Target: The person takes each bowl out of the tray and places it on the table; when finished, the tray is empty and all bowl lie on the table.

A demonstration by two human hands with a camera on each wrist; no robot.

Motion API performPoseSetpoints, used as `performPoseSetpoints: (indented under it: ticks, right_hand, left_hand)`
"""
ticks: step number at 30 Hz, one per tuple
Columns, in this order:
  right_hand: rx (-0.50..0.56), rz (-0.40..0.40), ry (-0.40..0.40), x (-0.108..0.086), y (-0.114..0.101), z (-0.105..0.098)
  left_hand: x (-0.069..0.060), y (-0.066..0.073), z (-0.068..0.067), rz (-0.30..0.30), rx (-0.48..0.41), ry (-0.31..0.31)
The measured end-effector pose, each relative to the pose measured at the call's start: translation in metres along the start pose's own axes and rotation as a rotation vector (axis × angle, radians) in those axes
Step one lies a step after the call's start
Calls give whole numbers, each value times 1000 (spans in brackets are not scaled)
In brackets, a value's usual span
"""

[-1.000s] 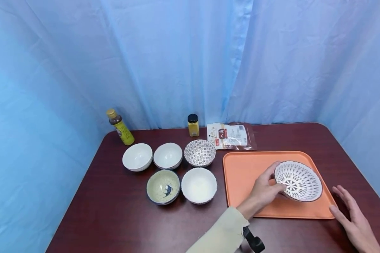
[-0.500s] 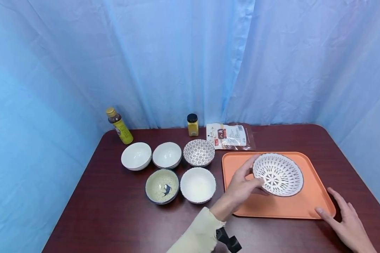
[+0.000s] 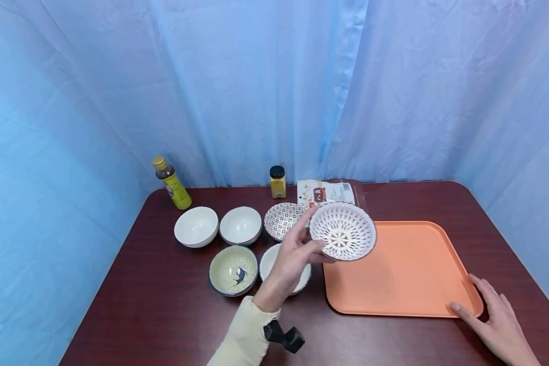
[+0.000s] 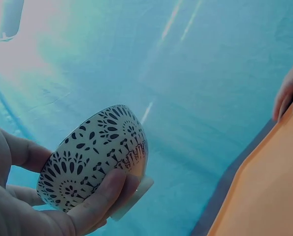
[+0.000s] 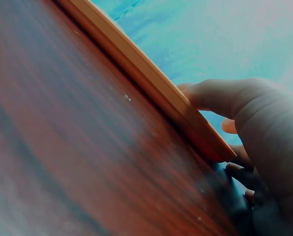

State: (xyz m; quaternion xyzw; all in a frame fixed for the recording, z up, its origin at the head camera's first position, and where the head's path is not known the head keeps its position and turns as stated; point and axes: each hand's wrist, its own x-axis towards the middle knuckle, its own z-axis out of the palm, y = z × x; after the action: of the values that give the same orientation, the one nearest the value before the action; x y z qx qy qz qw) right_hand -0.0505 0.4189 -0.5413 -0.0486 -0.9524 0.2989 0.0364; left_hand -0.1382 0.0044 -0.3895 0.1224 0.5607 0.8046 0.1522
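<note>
A white bowl with a dark radiating pattern is held tilted in the air by my left hand, over the left end of the orange tray. In the left wrist view, thumb and fingers grip this bowl by its side and foot; a floral print covers its outside. At the tray's near right corner, my right hand rests with the thumb over the front rim and fingers along the right side. The right wrist view shows that thumb touching the rim.
Left of the tray stand a patterned bowl, a white bowl partly behind my left hand, a green bowl, and two plain white bowls. A sauce bottle, a yellow jar and a food packet line the back.
My left hand has carried the bowl leftward from the tray's right part to its left end. My right hand has shifted slightly left onto the tray's corner.
</note>
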Motion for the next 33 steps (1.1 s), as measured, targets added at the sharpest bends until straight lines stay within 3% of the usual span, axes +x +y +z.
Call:
performPoseSetpoints:
  ticks: [12,22,33]
  right_hand:
    - [-20,37,-30,2,-2,-2]
    - [-24,26,-17,3,0,-2]
    - [-18,27,-17,4,-1,0]
  left_hand:
    - [-21,26,-50,-4,47,119]
    - [-38,40,-93,3,-26,251]
    - [-71,55,-145,82,-14,346]
